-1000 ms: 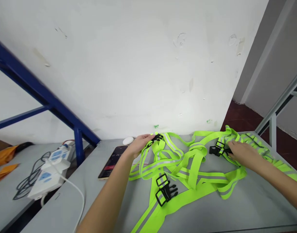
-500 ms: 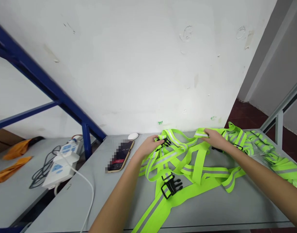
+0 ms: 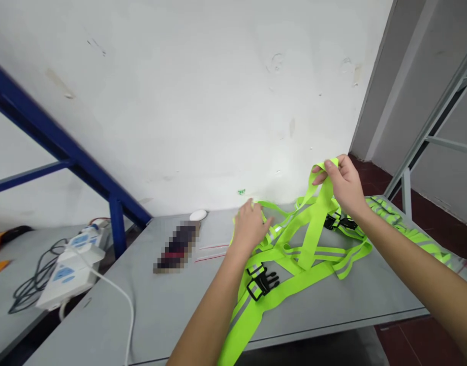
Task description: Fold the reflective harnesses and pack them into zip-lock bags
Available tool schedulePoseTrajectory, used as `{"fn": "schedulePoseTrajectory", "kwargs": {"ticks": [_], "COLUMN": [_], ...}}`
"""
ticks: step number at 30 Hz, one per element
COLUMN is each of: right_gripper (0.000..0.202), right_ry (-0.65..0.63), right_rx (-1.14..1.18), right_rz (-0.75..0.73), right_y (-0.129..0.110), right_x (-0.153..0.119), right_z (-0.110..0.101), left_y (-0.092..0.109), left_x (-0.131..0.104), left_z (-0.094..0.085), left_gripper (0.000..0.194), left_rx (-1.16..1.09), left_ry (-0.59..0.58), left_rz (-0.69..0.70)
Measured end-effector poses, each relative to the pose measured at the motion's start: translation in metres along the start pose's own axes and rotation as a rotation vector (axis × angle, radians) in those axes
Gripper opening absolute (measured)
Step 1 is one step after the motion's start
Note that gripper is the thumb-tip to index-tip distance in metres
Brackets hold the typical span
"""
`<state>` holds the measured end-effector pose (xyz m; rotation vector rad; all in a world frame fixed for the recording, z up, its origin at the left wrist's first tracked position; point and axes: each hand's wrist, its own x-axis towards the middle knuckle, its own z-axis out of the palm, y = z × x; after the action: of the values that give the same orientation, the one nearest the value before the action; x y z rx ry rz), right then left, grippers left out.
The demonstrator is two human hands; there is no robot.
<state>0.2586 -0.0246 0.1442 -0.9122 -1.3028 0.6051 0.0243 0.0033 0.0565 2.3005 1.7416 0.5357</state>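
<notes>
A fluorescent yellow-green harness of reflective straps [image 3: 309, 249] with grey stripes lies tangled on the grey table. My right hand [image 3: 345, 185] pinches one strap and lifts it in a loop above the rest. My left hand [image 3: 250, 226] lies over the straps at the back, thumb spread from the fingers; the straps beneath it are partly hidden. In front of it a black pronged buckle [image 3: 262, 282] rests on the harness. Another black buckle [image 3: 338, 222] lies below my right wrist.
More reflective straps [image 3: 412, 231] are heaped at the right end of the table [image 3: 172, 315]. To the left are a blurred phone [image 3: 178, 246], a white oval object [image 3: 198, 215], a white cable [image 3: 131, 310] and power strips [image 3: 71, 269]. A blue metal frame [image 3: 117, 218] stands at left; a wall rises behind.
My right hand has raised the strap from the heap into a loop. My left hand no longer holds the buckle at the back and now lies over the straps. The view has shifted right.
</notes>
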Motion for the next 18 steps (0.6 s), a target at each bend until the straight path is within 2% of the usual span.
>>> {"fn": "schedulePoseTrajectory", "kwargs": {"ticks": [3, 5, 6, 7, 10, 12, 15, 16, 18], "right_gripper": [0.029, 0.030, 0.030, 0.031, 0.028, 0.026, 0.030, 0.033, 0.040], "right_ry": [0.007, 0.011, 0.015, 0.022, 0.080, 0.151, 0.207, 0.183, 0.049], "right_rx": [0.068, 0.081, 0.079, 0.075, 0.078, 0.086, 0.167, 0.214, 0.289], "right_rz": [-0.043, -0.077, -0.093, -0.113, -0.196, -0.224, -0.135, -0.078, 0.023], "right_y": [-0.014, -0.026, -0.032, -0.038, -0.048, -0.052, -0.061, -0.066, -0.078], "right_x": [0.005, 0.010, 0.012, 0.016, 0.028, 0.037, 0.044, 0.043, 0.035], "right_z": [0.004, 0.005, 0.004, 0.002, -0.009, -0.020, -0.042, -0.049, -0.064], "left_y": [0.020, 0.024, 0.024, 0.022, 0.013, 0.006, -0.001, -0.001, -0.002], "left_x": [0.003, 0.008, 0.010, 0.012, 0.016, 0.016, 0.015, 0.014, 0.016], "left_z": [0.005, 0.015, 0.021, 0.027, 0.038, 0.038, 0.032, 0.030, 0.028], "left_gripper": [0.085, 0.107, 0.108, 0.101, 0.055, 0.034, 0.026, 0.025, 0.023], "left_rx": [-0.269, -0.382, -0.404, -0.399, -0.394, -0.415, -0.445, -0.448, -0.450], "left_ry": [-0.302, -0.464, -0.506, -0.515, -0.505, -0.481, -0.341, -0.265, -0.108], "left_rz": [0.266, 0.331, 0.333, 0.322, 0.290, 0.271, 0.231, 0.210, 0.165]}}
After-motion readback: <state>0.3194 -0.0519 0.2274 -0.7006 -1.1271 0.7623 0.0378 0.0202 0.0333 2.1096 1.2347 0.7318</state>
